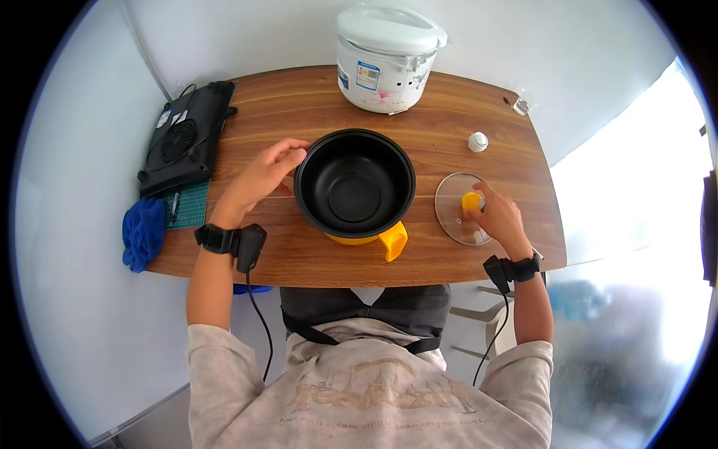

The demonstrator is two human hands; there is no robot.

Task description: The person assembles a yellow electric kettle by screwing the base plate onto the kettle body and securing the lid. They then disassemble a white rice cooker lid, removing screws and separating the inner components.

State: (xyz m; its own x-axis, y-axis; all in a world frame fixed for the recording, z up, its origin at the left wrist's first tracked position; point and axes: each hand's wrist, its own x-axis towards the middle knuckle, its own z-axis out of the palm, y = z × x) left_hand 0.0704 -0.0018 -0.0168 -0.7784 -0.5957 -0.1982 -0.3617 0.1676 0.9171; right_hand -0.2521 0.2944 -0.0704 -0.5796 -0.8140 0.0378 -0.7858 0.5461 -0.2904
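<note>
A black-lined pot (354, 187) with a yellow outside and a yellow handle (393, 241) stands open in the middle of the wooden table. My left hand (265, 176) is at the pot's left side, fingers apart, with the fingertips close to the rim; whether they touch it I cannot tell. To the right of the pot lies a round glass lid (453, 217) with a yellow knob (471, 201). The fingers of my right hand (499, 215) are closed round this knob. Inside the pot only bare black lining shows.
A white rice cooker (387, 63) stands at the back of the table (277, 97). On the left lie a black fan-bottomed appliance (183, 138), a green cutting mat (191, 206) and a blue cloth (142, 233). A small white jar (478, 141) sits at the right.
</note>
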